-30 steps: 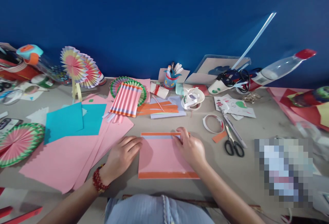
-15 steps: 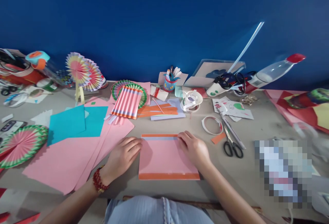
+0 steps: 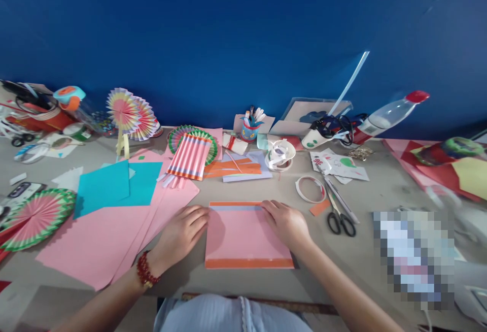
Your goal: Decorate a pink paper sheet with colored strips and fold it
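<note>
A pink paper sheet [image 3: 247, 233] lies flat on the table in front of me. An orange and a lavender strip cross its far edge, and an orange strip runs along its near edge. My left hand [image 3: 185, 233] is closed at the sheet's upper left edge, its fingers bent and thumb out of sight. At the upper right corner, my right hand [image 3: 289, 225] has curled fingers gripping the edge and covers that corner. Just beyond the sheet is a pleated pink paper piece [image 3: 190, 157] with orange and lavender borders.
Pink sheets [image 3: 102, 240] and turquoise paper [image 3: 102, 187] lie left, beside a pleated fan [image 3: 41, 215]. To the right are black-handled scissors [image 3: 341, 223] and a tape roll [image 3: 310, 190]. A pen cup [image 3: 250, 130] and a tilted plastic bottle [image 3: 393, 116] stand near the blue wall.
The camera view has shifted slightly, so background things sit a little lower. Both hands keep their places at the pink sheet, which stays flat.
</note>
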The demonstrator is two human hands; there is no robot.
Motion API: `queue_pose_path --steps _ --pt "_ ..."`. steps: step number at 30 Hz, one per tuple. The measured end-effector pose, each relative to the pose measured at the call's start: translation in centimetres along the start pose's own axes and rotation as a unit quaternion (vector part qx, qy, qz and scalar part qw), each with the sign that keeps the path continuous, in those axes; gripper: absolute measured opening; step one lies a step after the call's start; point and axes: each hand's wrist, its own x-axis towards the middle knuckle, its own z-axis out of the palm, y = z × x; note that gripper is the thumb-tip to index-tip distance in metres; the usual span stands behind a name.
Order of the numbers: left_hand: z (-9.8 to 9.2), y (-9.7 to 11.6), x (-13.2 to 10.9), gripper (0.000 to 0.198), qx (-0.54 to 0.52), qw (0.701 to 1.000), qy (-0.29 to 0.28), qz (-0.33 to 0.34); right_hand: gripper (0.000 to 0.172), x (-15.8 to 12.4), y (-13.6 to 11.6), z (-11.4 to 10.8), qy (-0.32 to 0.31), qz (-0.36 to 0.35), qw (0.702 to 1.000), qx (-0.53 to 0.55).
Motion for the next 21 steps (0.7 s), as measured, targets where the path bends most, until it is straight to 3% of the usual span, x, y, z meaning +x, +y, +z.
queue_pose_path --steps 4,8,11,14,17,21 --pt "0.0 0.0 -0.1 0.024 0.000 1.000 0.010 -0.002 0.023 0.4 0.4 -0.5 -0.007 -0.014 1.000 0.019" --pt "-0.2 0.3 0.2 0.023 -0.005 0.999 0.034 -0.020 0.025 2.6 0.2 -1.5 0.064 -0.065 0.995 0.048" --pt "-0.4 0.9 0.7 0.022 0.002 0.999 0.036 -0.025 0.021 5.3 -0.3 -1.7 0.102 -0.086 0.991 0.002" --pt "-0.6 1.8 1.2 0.022 0.020 0.999 0.016 0.028 0.029 8.0 -0.7 -0.9 0.090 -0.103 0.989 -0.060" --pt "-0.6 2.3 1.4 0.031 0.027 0.996 -0.008 0.086 0.027 9.6 -0.7 -0.2 0.088 -0.121 0.986 -0.068" --pt "-0.5 2.0 1.3 0.038 0.043 0.995 -0.017 0.092 0.023 10.0 -0.4 -0.5 0.103 -0.109 0.987 -0.061"
